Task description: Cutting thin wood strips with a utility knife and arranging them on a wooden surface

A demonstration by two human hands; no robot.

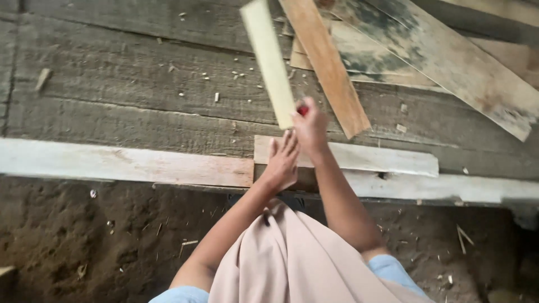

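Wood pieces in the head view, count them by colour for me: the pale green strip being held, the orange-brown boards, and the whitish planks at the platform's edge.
Pale green strip, held up by the right hand: 1
Orange-brown board: 1
Whitish planks at the edge, long plank and short plank: 2
Total: 4
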